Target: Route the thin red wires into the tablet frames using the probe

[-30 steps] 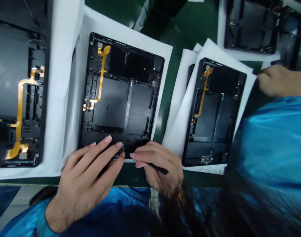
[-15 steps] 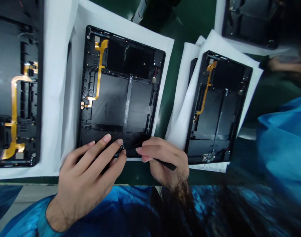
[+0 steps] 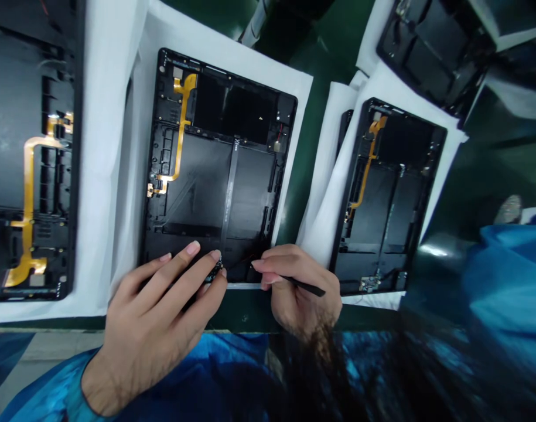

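A black tablet rear housing [image 3: 215, 176] lies on white paper [image 3: 300, 117], with an orange flex cable [image 3: 180, 129] and a thin black strip [image 3: 230, 187] running along it. My left hand [image 3: 162, 299] is at its lower edge, fingertips pinching a small dark circuit board [image 3: 215, 271]. My right hand [image 3: 294, 287] is just to the right, shut on a slim black spudger [image 3: 305, 285]. The spudger's tip is hidden by my fingers, close to the board. A thin dark wire [image 3: 243, 262] seems to run between the hands.
Similar housings on white paper lie to the left [image 3: 26, 164] and right [image 3: 388, 199]. A further housing [image 3: 434, 53] is tilted at the top right. A co-worker's blue sleeve [image 3: 509, 287] fills the right side, above a green work surface [image 3: 491, 176]. Dark hair blurs the bottom.
The top right housing has turned and tilted. The co-worker's hand has left view. My right hand has shifted slightly right, with the spudger still in it.
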Available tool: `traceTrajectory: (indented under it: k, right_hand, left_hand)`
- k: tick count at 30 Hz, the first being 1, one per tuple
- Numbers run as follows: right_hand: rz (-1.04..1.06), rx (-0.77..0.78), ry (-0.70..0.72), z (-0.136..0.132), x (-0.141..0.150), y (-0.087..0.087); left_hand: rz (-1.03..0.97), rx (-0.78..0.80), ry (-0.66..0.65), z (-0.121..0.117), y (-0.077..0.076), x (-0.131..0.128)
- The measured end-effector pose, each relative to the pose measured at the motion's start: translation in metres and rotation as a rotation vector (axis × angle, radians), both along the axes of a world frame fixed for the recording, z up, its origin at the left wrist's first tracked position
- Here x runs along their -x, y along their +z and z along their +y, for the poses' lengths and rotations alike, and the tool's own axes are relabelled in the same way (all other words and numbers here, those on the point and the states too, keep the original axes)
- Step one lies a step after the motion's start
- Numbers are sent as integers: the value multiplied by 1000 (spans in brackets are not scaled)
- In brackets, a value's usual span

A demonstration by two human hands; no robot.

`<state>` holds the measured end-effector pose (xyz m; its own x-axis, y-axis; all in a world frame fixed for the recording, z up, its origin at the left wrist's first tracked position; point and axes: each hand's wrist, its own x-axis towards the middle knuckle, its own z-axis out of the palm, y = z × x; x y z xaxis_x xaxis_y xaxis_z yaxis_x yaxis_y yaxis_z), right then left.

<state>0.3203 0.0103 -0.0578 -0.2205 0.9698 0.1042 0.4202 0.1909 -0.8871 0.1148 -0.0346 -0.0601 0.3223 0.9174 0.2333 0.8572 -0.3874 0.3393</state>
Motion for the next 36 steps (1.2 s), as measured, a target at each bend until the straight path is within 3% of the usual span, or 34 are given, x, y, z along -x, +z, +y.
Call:
traceTrajectory:
  k: [8,15,23,29,36]
  right_hand:
    - [14,-34,-24,-1,2,1]
    - [99,2,-135,-4,0,-2]
    - [29,1,-58,0,0,3]
    - [-13,-35,-35,0,-1,2]
    - [-42,-52,-81,-3,2,1]
  left_hand:
    - [1,5,-10,-1,-1,0]
    - [48,-23,-2,1,-2,-4]
    - [60,-40,27,5,1,-8]
    - [210,-13,23,2,-2,-7]
    - [189,-27,27,3,0,-8]
